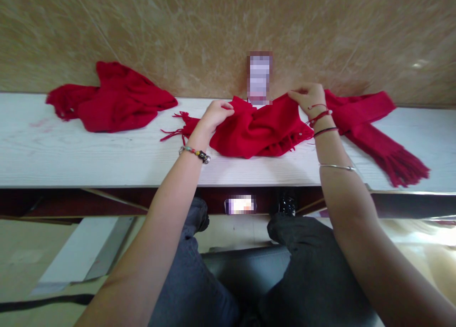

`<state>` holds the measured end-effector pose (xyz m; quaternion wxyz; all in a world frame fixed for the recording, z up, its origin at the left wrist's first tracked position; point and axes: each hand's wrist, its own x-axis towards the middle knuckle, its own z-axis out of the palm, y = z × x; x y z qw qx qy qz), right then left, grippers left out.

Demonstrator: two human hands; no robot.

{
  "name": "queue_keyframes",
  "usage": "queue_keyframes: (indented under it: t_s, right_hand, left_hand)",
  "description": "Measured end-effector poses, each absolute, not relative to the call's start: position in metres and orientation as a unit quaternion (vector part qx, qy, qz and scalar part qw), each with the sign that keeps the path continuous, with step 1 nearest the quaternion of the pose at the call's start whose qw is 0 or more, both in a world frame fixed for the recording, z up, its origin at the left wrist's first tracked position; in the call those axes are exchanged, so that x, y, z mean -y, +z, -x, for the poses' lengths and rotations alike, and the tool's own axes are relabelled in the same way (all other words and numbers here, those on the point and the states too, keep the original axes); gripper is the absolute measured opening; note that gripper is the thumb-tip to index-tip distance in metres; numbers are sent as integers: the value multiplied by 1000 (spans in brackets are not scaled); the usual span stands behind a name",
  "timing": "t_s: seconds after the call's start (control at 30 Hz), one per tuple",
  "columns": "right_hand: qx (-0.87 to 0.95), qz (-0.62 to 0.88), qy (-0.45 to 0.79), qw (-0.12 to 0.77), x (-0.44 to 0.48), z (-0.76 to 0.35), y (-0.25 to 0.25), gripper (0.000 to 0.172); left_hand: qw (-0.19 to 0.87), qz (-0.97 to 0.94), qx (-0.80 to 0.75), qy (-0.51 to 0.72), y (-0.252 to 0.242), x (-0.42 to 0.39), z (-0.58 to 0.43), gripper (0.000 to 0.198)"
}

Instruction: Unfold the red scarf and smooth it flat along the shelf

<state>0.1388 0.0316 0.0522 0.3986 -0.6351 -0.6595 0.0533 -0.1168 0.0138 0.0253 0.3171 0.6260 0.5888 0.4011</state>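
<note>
A red fringed scarf (254,130) lies bunched on the white shelf in front of me, its upper edge raised between both hands. My left hand (216,116) pinches that edge at its left end, thumb against fingers. At the right end, my right hand (309,98) is closed on the same edge. Fringe strands stick out on the left side and along the lower right of the cloth. Just right of my right hand lies another red scarf (370,116), folded over itself with its fringed end toward the front edge.
A crumpled red cloth (117,99) lies at the left of the white shelf (107,163). A blurred-out upright rectangle (260,78) leans on the marbled wall. Below the shelf are a lit, blurred-out screen (240,205), my knees and a dark seat (245,270).
</note>
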Motion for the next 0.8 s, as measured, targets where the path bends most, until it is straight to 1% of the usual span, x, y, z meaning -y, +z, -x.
queue_keyframes:
  t_s: [0.2,0.37,0.57,0.67,0.8]
  right_hand:
    - [664,630,77,395,-33,-140,50,15]
    - [628,656,60,414,-34,-140,51,10]
    - [597,671,52,437,-32,-141,54,14]
    - [583,681,45,440,-30,-141,57,17]
    - [576,685,41,444,-29,-142,59,17]
  left_hand:
    - [230,-639,-616,398,33,-18,128,16]
    - [167,-633,-641,401,50,-18,143,23]
    - [83,-604,-691,388,67,-13,179,32]
    - [51,-586,-721,367,69,-11,194,32]
    - [4,-547,-779,307,75,0,199,30]
